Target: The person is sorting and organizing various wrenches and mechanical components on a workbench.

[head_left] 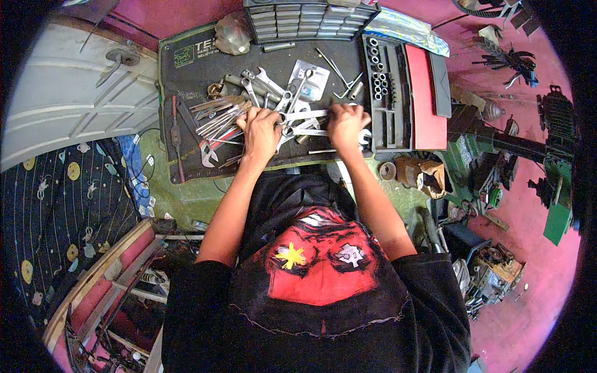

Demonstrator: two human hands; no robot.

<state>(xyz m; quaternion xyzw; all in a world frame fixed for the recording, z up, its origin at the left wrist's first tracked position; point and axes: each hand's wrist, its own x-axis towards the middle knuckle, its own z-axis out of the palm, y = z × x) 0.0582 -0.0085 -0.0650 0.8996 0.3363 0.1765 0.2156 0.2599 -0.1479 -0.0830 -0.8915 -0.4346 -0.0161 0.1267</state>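
My left hand is closed, its fingers curled down over the pile. What they grip is hidden; the ring ends of two wrenches touch its inner side. My right hand, slightly blurred, closes over the shanks of a combination wrench and a second combination wrench just below it. The second one's open jaw shows past the fingers. More loose wrenches lie beyond my hands. Thin metal rods or bits are heaped left of my left hand, beside an adjustable wrench.
A socket tray with a red panel sits at the mat's right. Small-drawer cabinet and a plastic bag stand at the back. Hex keys lie beyond my right hand. A long tap handle lies far left on the dark mat.
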